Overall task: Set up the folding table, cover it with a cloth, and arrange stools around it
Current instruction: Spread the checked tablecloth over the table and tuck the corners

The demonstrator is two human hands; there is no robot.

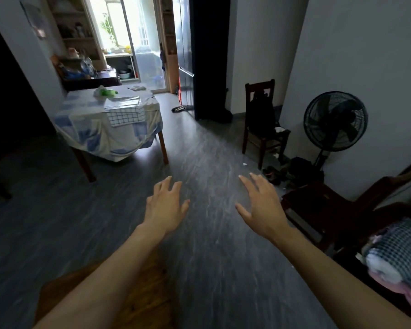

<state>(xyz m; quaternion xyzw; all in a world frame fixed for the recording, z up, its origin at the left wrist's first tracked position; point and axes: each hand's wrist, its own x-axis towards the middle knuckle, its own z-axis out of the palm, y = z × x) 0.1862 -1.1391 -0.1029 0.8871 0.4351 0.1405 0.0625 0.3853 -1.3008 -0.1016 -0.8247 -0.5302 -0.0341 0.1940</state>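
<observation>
Both arms reach out over the dark grey floor. The left hand and right hand hover palm down, fingers spread and holding nothing.

On the right wall stands a wooden chair with a black backpack on its seat. A black standing fan is beside it and shoes lie at its feet. Nearer on that side sits a dark wooden seat, close to the right hand, with a bundle of folded cloths beyond it.

The table stands well ahead and to the left of the hands, apart from both. A blue and white cloth hangs over its tabletop, with a checked towel and a green bag on top. Open floor lies between it and the hands. A brown wooden surface shows under the left forearm; I cannot tell what it is.
</observation>
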